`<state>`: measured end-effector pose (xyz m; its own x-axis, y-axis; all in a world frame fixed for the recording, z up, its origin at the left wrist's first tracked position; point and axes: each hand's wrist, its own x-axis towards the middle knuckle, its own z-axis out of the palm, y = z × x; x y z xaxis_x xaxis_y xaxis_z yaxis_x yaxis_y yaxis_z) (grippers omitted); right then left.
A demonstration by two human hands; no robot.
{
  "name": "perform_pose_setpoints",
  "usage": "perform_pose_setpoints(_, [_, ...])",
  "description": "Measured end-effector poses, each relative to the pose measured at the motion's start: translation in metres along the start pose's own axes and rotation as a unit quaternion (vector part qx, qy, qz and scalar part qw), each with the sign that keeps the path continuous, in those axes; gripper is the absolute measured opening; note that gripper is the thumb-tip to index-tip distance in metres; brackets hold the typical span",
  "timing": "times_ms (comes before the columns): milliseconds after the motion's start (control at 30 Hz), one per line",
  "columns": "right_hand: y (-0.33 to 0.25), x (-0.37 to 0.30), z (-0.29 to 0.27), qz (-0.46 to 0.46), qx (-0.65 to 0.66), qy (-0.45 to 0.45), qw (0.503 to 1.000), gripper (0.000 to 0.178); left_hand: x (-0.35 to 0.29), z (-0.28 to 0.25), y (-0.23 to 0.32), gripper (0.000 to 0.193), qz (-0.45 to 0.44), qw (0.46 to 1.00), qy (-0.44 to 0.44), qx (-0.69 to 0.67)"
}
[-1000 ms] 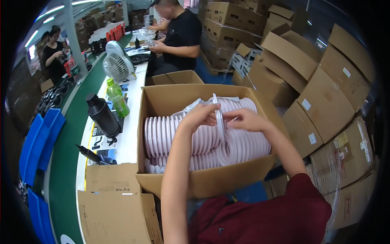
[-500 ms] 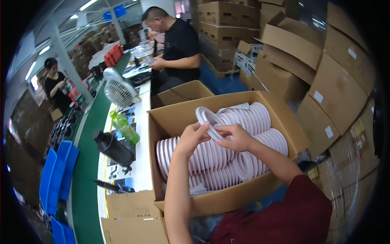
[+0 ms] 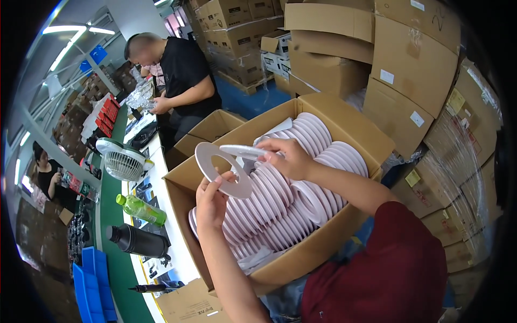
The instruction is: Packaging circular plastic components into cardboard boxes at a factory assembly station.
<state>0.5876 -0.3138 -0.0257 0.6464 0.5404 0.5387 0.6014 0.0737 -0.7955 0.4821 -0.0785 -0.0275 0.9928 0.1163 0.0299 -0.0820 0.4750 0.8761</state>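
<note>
My left hand point(image 3: 212, 200) pinches a flat white ring point(image 3: 240, 187) by its lower edge, its broad face and round hole showing. Close to its right, my right hand point(image 3: 291, 159) grips a second white ring point(image 3: 236, 150), seen nearly edge-on with a ridged inner side. The two rings overlap in view; whether they touch I cannot tell. Beneath both hands stands an open cardboard box point(image 3: 280, 279), packed with rows of similar white rings point(image 3: 315, 132) standing on edge. White wrapping point(image 3: 258, 259) lies at the box's near left corner.
Left of the box, a white bench edge holds a fan point(image 3: 121, 161), a green bottle point(image 3: 141, 209) and a black bottle point(image 3: 137, 240). Blue bins point(image 3: 94, 282) stand beyond. Stacked cartons point(image 3: 409, 70) rise at right. A co-worker in black point(image 3: 186, 72) works farther up the bench.
The rings, earlier held together between both hands, are now separated, one in each hand. My left hand has turned its ring face-up. The whole view has swung to the right.
</note>
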Motion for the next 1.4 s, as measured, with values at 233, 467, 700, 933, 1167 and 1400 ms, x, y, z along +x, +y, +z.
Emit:
perform_pose_setpoints(233, [0.013,0.006,-0.021,0.059,0.179,0.077,0.979,0.035,-0.008,0.004,0.011,0.048,0.12,0.989,-0.03,-0.086])
perform_pose_setpoints(467, [0.008,0.01,-0.018,0.061,0.244,0.097,0.963,0.038,-0.004,-0.003,0.013,0.051,0.083,0.995,0.018,0.044])
perform_pose_setpoints(700, [0.005,0.012,-0.018,0.055,0.253,0.057,0.964,0.045,-0.021,0.013,0.027,0.056,0.189,0.977,0.033,0.091])
perform_pose_setpoints(933, [-0.009,0.009,-0.011,-0.041,0.186,0.097,0.977,0.044,-0.023,0.02,0.032,0.041,0.228,0.964,0.117,0.069])
perform_pose_setpoints(1167, [0.001,0.005,-0.011,0.02,0.086,0.127,0.988,0.034,-0.029,0.037,0.032,0.025,0.163,0.908,0.242,0.3])
perform_pose_setpoints(1400, [-0.004,0.003,-0.018,0.088,0.017,0.044,0.995,0.031,-0.021,0.027,0.026,0.034,0.103,0.909,0.215,0.34])
